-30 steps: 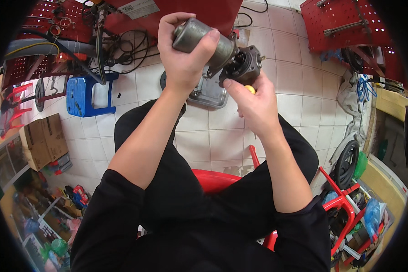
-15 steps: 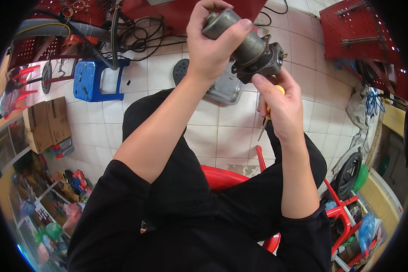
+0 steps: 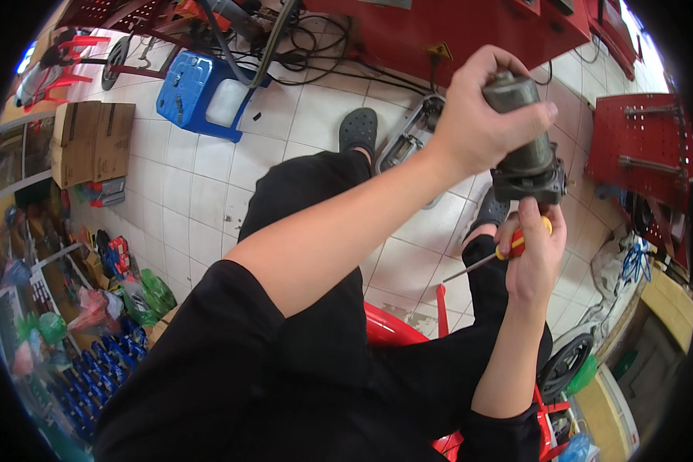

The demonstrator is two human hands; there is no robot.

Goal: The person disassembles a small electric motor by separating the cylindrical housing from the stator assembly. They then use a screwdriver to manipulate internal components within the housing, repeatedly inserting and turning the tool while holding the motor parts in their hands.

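A grey metal cylinder with a dark flanged end, which looks like an electric motor (image 3: 527,146), is held up at the upper right. My left hand (image 3: 489,115) wraps round the cylinder's upper part, the thumb across its front. Below, my right hand (image 3: 537,250) supports the flanged end with thumb and fingertips. The same right hand also keeps a screwdriver (image 3: 513,242) with a red and yellow handle in its fingers, its shaft pointing down to the left. The underside of the flange is partly hidden by my right fingers.
On the tiled floor beyond my knees lies a grey metal tray (image 3: 399,151) with parts in it. A blue plastic stool (image 3: 186,91) is tipped at the left, near black cables (image 3: 316,58). Red cabinet (image 3: 408,35) and red perforated panel (image 3: 639,146) stand behind and right.
The view has shifted left and up. Both hands have swung the motor from slanted to nearly upright, flange down. The screwdriver now points more sideways, still in my right hand.
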